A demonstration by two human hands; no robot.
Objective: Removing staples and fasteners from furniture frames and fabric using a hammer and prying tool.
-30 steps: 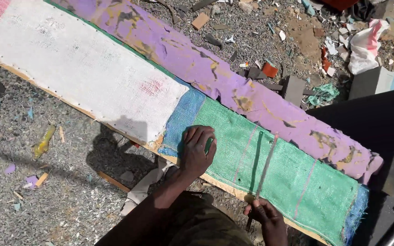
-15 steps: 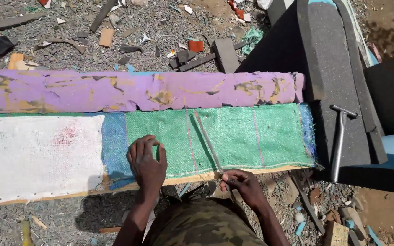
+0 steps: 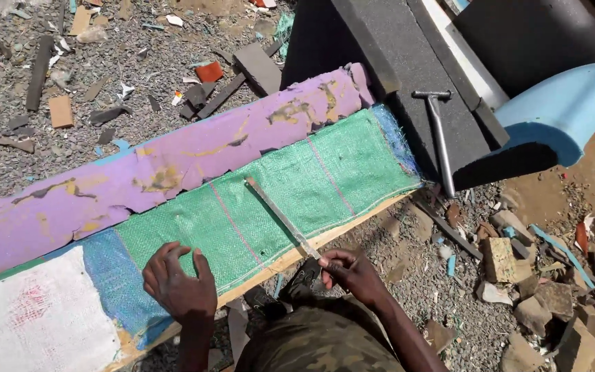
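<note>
My left hand (image 3: 177, 284) presses flat, fingers spread, on green woven sacking (image 3: 270, 200) stretched over a long wooden board (image 3: 297, 256). My right hand (image 3: 350, 271) grips the near end of a thin flat metal blade (image 3: 280, 215) that lies diagonally across the green sacking. Along the far side of the board runs a strip of purple foam (image 3: 173, 165) with yellowish stains. Blue (image 3: 113, 282) and white sacking (image 3: 36, 324) cover the board to the left.
A metal hammer (image 3: 439, 134) rests on dark grey foam slabs (image 3: 408, 76) at the right, beside a light blue foam piece (image 3: 559, 103). Gravel ground around holds wood offcuts (image 3: 60, 110), foam scraps and stone bits (image 3: 500, 258). My camouflage trousers (image 3: 325, 341) are below.
The view has swung so the board now runs diagonally. My right hand has closed on the blade's near end at the board's edge. My left hand stays pressed on the sacking.
</note>
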